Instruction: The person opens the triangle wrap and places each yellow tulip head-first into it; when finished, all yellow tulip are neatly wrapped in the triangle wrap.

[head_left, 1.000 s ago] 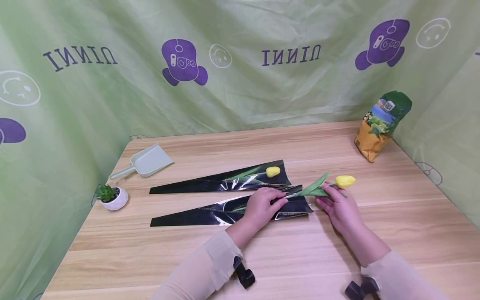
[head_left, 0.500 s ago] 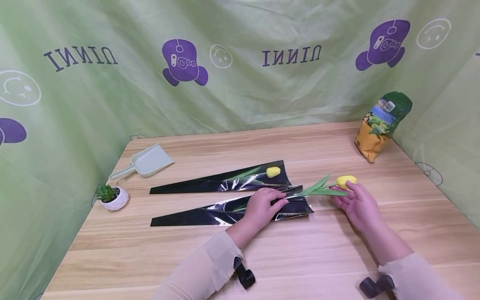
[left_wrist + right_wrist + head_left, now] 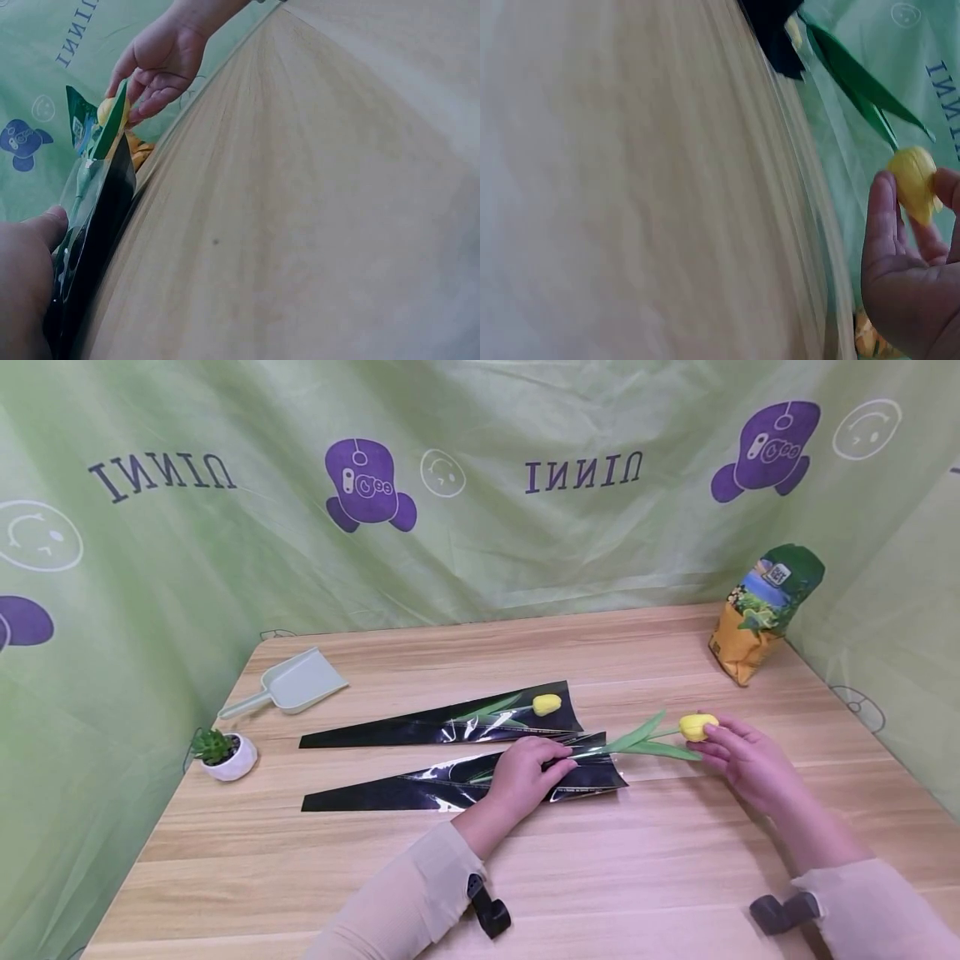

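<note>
A yellow tulip [image 3: 697, 727] with green leaves sticks out of the open wide end of the near black flower sleeve [image 3: 390, 794]. My right hand [image 3: 750, 768] pinches its bloom between thumb and fingers, as the right wrist view also shows around the yellow bloom [image 3: 913, 180]. At the sleeve's mouth my left hand [image 3: 525, 772] grips the clear front, with the thumb [image 3: 54, 223] on the film over the stem. Behind it lies a second black sleeve [image 3: 390, 729] holding another yellow tulip [image 3: 547, 704]. The lower stem of the near tulip is partly hidden by my left hand.
A pale dustpan [image 3: 303, 681] lies at the table's left, with a small potted succulent [image 3: 228, 758] in front of it. Back right stands a green and orange bag [image 3: 761, 610]. A green printed curtain [image 3: 480, 552] rises behind the wooden table [image 3: 600, 877].
My right hand has slid from the leaves to the bloom and moved right. The tulip has shifted slightly right and its leaves have spread. My left hand stays in place.
</note>
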The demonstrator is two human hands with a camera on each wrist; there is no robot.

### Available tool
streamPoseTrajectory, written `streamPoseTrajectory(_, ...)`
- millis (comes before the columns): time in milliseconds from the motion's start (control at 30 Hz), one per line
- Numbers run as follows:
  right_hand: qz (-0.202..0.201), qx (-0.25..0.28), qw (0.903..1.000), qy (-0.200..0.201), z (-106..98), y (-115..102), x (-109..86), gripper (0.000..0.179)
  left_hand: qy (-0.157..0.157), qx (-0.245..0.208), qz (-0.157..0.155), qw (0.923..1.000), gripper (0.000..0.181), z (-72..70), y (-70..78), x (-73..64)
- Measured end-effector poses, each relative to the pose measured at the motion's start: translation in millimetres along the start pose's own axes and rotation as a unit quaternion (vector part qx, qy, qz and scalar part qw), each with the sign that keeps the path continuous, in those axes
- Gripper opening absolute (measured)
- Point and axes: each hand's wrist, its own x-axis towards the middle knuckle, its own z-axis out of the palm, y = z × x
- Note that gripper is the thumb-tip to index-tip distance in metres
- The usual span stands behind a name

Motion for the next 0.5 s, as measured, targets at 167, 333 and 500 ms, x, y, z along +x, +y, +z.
streamPoseTrajectory(167,0.0,-0.07,0.9965,-0.046,-17,-4,1.9,0.04,-0.001,0.006,0.0,1.0,0.023,-0.1,-0.1,0.5)
streamPoseTrajectory(333,0.022,-0.162,0.9847,-0.059,-28,-11,3.7,0.047,-0.003,0.008,0.0,1.0,0.023,0.0,-0.2,0.8)
streamPoseTrajectory(500,0.047,-0.295,0.9537,-0.037,-29,-18,5.5,0.033,-0.005,0.006,0.002,1.0,0.023,-0.4,0.3,0.5)
